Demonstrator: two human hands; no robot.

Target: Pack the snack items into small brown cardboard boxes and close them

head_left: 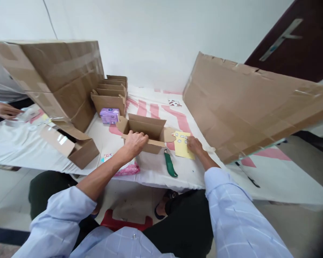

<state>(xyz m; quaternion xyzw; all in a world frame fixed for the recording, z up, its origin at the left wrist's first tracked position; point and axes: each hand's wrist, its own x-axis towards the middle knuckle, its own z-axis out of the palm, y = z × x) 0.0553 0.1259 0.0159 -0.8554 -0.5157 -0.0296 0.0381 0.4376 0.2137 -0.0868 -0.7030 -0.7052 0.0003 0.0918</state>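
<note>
A small open cardboard box (153, 148) stands upright before me on the white-covered table, its flaps spread. My left hand (136, 141) is closed over the box's front edge, fingers curled on the near flap. To the box's right lies a yellow sheet (181, 148) with several small pale labels outlined on it. My right hand (195, 144) pinches at the sheet's right side; the fingertips are partly hidden. Between box and sheet, nearer to me, is a green-handled tool (170, 165). Beneath my left forearm lies a pink and white plastic packet (129, 168).
A purple box (109, 115) stands behind left, before several open cardboard boxes (109, 102). Big cardboard walls rise at left (61, 75) and right (247, 104). Another open carton (83, 152) lies at left. Another person's hand (5, 109) shows far left. A small card (174, 103) lies farther back.
</note>
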